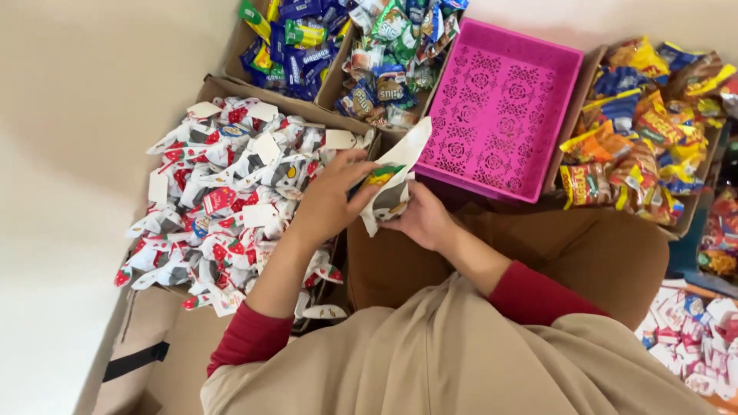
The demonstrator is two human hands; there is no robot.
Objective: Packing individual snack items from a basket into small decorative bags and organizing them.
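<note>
Both hands meet at frame centre on a white paper bag (393, 184); the left hand (330, 196) has its fingers closed on the bag's mouth, pushing in a small green-yellow packet (378, 176); the right hand (423, 219) grips the bag from below; a box of white bags (223, 200) lies at nine o'clock; a pink tray (500, 107) sits at one o'clock; a box of orange snack packets (638, 131) lies at three o'clock.
</note>
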